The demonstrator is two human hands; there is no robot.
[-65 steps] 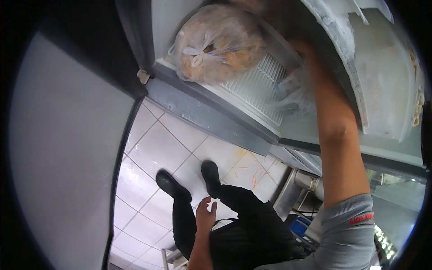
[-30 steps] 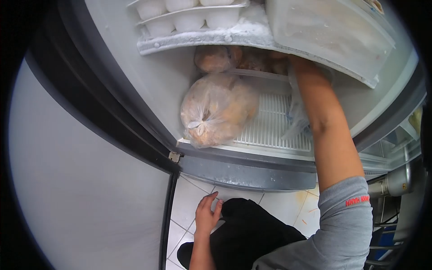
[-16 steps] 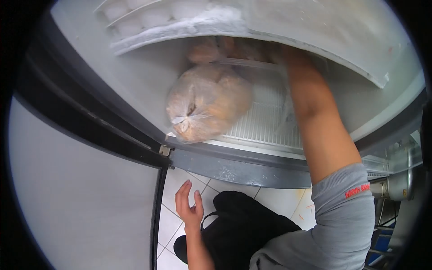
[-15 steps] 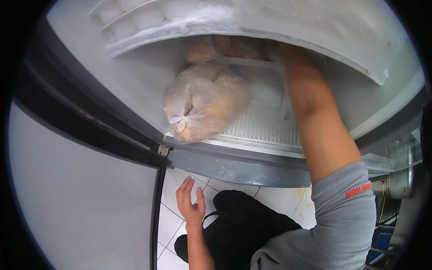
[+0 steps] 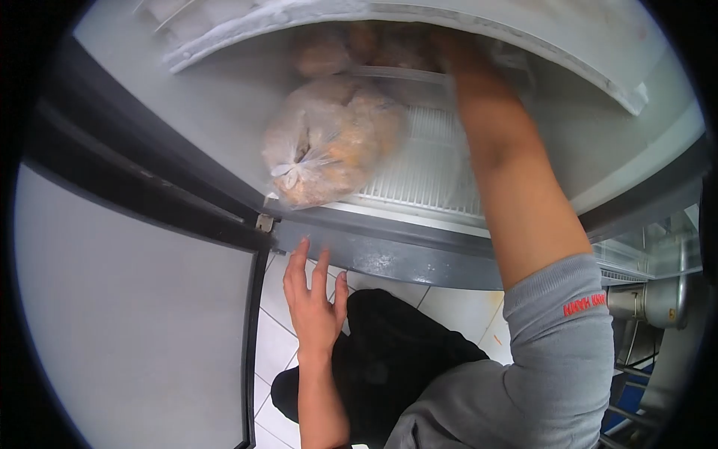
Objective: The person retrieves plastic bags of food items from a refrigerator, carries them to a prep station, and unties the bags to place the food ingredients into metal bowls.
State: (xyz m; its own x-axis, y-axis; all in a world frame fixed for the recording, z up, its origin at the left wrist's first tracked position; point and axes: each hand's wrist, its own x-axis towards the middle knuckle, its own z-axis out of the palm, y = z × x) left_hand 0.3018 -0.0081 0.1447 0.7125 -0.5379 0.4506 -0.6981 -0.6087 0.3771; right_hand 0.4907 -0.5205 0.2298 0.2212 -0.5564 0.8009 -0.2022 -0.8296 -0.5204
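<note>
My right arm (image 5: 512, 172) reaches deep into the freezer compartment (image 5: 591, 157), under a frosted shelf. Its hand is in shadow at the back, close to several bagged items (image 5: 396, 49), and I cannot make out its fingers. A knotted clear plastic bag (image 5: 329, 142) of frozen orange-brown food lies at the compartment's front left. Below it, by the grey front sill (image 5: 389, 254), my left hand (image 5: 318, 303) is raised with its fingers spread, holding nothing.
The open freezer door (image 5: 134, 314) stands on the left, with its hinge (image 5: 265, 222) by the sill. Thick frost lines the upper shelf edge (image 5: 359, 13). A metal pot (image 5: 666, 299) stands at the right, over a rack. White floor tiles (image 5: 277, 322) show below.
My left hand has risen toward the sill and its fingers have spread wider. My right arm remains inside the freezer. The view has tilted slightly downward, and the bag looks unmoved.
</note>
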